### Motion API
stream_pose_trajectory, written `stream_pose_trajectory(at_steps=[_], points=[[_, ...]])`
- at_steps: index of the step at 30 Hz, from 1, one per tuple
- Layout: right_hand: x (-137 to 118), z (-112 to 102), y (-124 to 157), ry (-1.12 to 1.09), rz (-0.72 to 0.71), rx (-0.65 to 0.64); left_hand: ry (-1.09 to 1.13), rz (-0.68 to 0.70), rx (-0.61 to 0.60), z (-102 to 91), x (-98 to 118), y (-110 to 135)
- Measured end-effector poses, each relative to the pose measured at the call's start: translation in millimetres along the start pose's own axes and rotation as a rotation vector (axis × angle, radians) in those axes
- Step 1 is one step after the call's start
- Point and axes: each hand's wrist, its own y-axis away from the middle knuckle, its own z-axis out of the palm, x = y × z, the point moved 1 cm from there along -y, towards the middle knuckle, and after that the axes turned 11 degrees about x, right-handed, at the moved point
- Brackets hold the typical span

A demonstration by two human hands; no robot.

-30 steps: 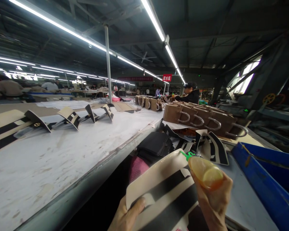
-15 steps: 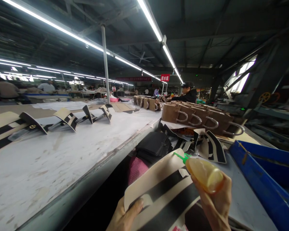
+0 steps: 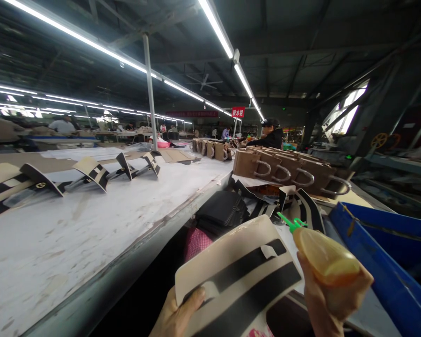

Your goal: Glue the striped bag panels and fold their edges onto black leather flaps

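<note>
My left hand (image 3: 177,316) grips the lower left edge of a cream flap piece with black stripes (image 3: 236,274), thumb pressed on its face. My right hand (image 3: 331,299) is wrapped round an amber glue bottle (image 3: 323,255) with a green nozzle. The nozzle points up and to the left, just off the piece's upper right corner. Both hands are low in the view, partly cut off by the bottom edge.
A long white worktable (image 3: 91,224) runs along the left with several striped flaps (image 3: 89,171) standing on it. Brown handbags (image 3: 291,171) line the middle. A stack of black pieces (image 3: 222,210) and a blue bin (image 3: 382,252) lie close by. A person (image 3: 272,135) works farther back.
The glue bottle in my right hand has moved right, off the striped piece, so more of its face shows. My left hand keeps its hold on the piece.
</note>
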Motion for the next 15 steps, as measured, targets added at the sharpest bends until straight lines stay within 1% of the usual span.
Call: stream_pose_trajectory(at_steps=[2,4,6,8,11,13,15], points=[[0.0,-3.7,1.7,0.016,0.034,-0.083,0.023,-0.001,-0.002,0.3,-1.9,-1.3],[0.7,-6.6,7.1,0.023,0.013,-0.166,0.045,-0.002,-0.008,0.7,-2.7,-1.8],[-1.5,-8.6,16.6,0.026,-0.009,-0.224,0.074,-0.009,-0.03,1.4,-2.7,-1.9],[-9.2,-10.1,29.8,-0.002,0.011,-0.291,0.107,-0.011,-0.046,1.9,-1.7,-1.9],[-27.7,-11.8,49.7,-0.068,0.096,-0.429,0.116,-0.001,-0.044,0.1,1.4,-1.5],[-35.9,-11.0,55.9,-0.1,0.114,-0.46,0.109,0.014,-0.046,-2.6,3.6,-1.1],[-34.0,-7.5,53.6,-0.105,0.075,-0.427,0.107,0.025,-0.053,-5.1,4.6,-0.9]])
